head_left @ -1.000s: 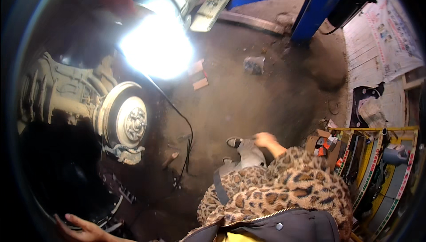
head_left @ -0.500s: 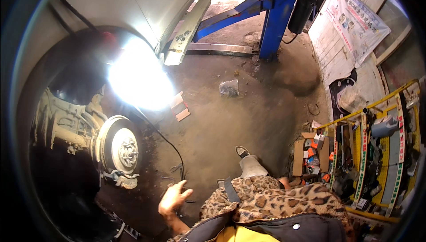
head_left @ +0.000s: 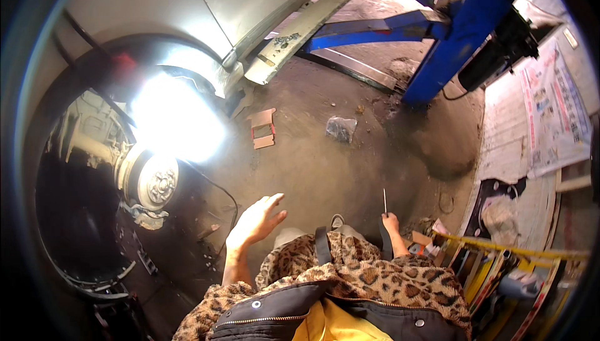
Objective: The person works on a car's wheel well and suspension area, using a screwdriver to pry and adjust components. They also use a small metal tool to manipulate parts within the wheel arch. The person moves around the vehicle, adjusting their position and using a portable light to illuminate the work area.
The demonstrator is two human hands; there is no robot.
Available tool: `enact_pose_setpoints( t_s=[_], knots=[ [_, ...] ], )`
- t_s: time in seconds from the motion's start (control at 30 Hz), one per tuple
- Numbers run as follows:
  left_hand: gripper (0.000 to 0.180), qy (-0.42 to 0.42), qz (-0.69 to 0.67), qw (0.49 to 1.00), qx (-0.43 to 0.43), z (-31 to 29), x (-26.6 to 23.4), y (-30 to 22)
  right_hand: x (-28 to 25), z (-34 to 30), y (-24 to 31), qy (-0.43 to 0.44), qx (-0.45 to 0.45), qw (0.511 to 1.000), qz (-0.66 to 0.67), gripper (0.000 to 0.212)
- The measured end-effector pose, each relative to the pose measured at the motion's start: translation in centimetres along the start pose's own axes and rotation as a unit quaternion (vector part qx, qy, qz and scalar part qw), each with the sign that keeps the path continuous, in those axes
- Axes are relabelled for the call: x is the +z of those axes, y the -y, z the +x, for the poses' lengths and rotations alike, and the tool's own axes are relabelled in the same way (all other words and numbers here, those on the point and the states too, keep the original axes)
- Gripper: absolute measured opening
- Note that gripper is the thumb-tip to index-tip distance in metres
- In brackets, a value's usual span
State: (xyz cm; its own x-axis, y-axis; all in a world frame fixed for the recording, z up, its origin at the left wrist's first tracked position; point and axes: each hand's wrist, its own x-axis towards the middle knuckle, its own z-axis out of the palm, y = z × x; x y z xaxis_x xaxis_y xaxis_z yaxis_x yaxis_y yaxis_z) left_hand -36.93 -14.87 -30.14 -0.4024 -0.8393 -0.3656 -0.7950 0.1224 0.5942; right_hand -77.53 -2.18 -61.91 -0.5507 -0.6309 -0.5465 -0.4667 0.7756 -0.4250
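Note:
My left hand [head_left: 255, 221] hangs over the dirt floor in front of my body, fingers stretched out and thumb apart, with nothing in it. On the other side, my right hand [head_left: 392, 223] is closed round what looks like a screwdriver [head_left: 385, 201], its slim metal shaft pointing away from me. The fingers cover most of its handle. To the left, a brake disc and hub [head_left: 157, 182] show in the open wheel arch of a light-coloured vehicle [head_left: 150, 3], with no wheel on. A glaring work lamp [head_left: 178, 119] hides part of the arch.
A blue lift post [head_left: 465, 41] with an arm stands at the far right. On the floor lie an opened small carton [head_left: 262, 128] and a clear plastic bag [head_left: 341, 129]. A cable [head_left: 225, 194] trails from the lamp. A yellow rack [head_left: 487, 247] stands at the right.
My right hand has come out from beside my body, with the screwdriver now showing. My left hand has risen forward. The view has turned, and the wheel hub sits farther left.

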Motion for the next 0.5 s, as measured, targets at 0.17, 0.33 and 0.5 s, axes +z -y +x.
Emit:
enact_pose_setpoints(
  t_s=[0.17,0.33,0.5],
  knots=[
    [0.053,0.11,0.044,0.991,-0.054,2.9,-0.4,-1.4,-2.1,5.6,11.6,-0.017,-0.142,0.963,0.228,0.036],
    [0.053,0.036,0.087,0.988,-0.123,5.4,-1.2,2.7,-1.7,3.5,27.1,0.049,-0.156,0.9,0.405,0.038],
    [0.05,-0.019,0.112,0.988,-0.107,10.4,-5.8,3.8,-1.0,4.2,38.3,0.074,-0.242,0.88,0.402,0.038]
  ],
)
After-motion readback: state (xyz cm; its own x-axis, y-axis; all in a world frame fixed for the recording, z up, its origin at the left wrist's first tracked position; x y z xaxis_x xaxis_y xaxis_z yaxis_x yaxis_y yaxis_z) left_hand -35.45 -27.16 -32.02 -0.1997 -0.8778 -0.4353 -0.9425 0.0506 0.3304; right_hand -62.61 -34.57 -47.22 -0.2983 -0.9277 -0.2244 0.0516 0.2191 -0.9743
